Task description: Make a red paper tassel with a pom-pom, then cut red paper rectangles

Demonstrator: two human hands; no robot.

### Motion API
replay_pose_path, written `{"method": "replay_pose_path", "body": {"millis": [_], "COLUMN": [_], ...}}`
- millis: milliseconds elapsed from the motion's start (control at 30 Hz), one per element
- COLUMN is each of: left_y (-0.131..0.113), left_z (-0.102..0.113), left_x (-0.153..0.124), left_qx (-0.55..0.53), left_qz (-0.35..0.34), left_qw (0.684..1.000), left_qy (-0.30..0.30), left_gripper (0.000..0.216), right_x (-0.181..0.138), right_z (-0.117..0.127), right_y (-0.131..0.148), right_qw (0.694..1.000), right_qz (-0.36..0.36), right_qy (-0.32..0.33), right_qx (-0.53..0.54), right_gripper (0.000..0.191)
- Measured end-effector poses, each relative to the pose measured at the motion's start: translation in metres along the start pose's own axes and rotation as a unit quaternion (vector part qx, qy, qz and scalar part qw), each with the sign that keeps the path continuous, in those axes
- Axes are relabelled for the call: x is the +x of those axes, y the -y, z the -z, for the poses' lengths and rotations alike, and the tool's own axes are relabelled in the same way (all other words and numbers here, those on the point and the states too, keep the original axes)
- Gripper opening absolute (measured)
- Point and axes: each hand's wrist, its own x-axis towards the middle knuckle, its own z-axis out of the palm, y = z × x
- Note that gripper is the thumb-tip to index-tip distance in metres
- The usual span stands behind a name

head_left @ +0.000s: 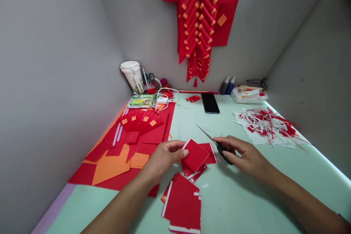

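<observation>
Between thumb and fingers, my left hand (168,157) pinches a red paper piece (195,155) with a white strip along one edge. Black-handled scissors (224,153) are in my right hand (242,153), their blades together and pointing up and left, apart from the paper. Another red piece with a white edge (211,150) lies behind the held one. Just below, more red scraps (199,174) rest on the table, and nearer to me is a stack of red sheets (184,201) with white strips along their edges.
Red and orange sheets (112,164) cover the left side. White and red paper strips (270,124) lie heaped at right. At the back are a phone (210,103), a white cup (132,75), a cable (175,89) and two bottles (230,86). A firecracker decoration (197,25) hangs on the wall.
</observation>
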Motion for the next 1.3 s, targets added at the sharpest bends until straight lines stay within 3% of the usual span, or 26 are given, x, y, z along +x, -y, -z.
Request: {"method": "replay_pose_path", "body": {"millis": [133,367,533,667,767,1100,1300], "left_y": [-0.003,-0.002,0.004,0.002,-0.001,0.004,-0.003], "left_z": [0.001,0.001,0.001,0.003,0.002,-0.003,-0.002], "left_x": [0.001,0.003,0.006,0.006,0.004,0.001,-0.003], "left_qx": [-0.02,-0.058,-0.098,-0.112,-0.119,-0.114,-0.025], "left_qz": [-0.004,-0.015,-0.02,-0.004,0.015,0.028,0.001], "left_qw": [0.999,0.995,0.993,0.993,0.992,0.992,0.999], "left_qy": [-0.048,-0.077,-0.067,-0.033,-0.044,-0.042,-0.022], "left_gripper": [0.037,0.045,0.047,0.03,0.021,0.025,0.024], "right_x": [0.005,0.005,0.003,0.003,0.001,-0.003,-0.002], "right_z": [-0.002,-0.001,-0.007,-0.01,-0.011,-0.013,-0.01], "right_y": [-0.012,-0.009,-0.005,-0.004,-0.004,-0.001,0.002], "right_qw": [0.987,0.954,0.95,0.952,0.949,0.954,0.95], "right_qz": [-0.111,-0.175,-0.153,-0.146,-0.143,-0.101,-0.11], "right_qy": [-0.017,-0.007,0.042,0.067,0.078,0.089,0.048], "right_qx": [0.113,0.244,0.27,0.261,0.27,0.269,0.289], "right_gripper": [0.043,0.056,0.055,0.055,0.054,0.053,0.046]}}
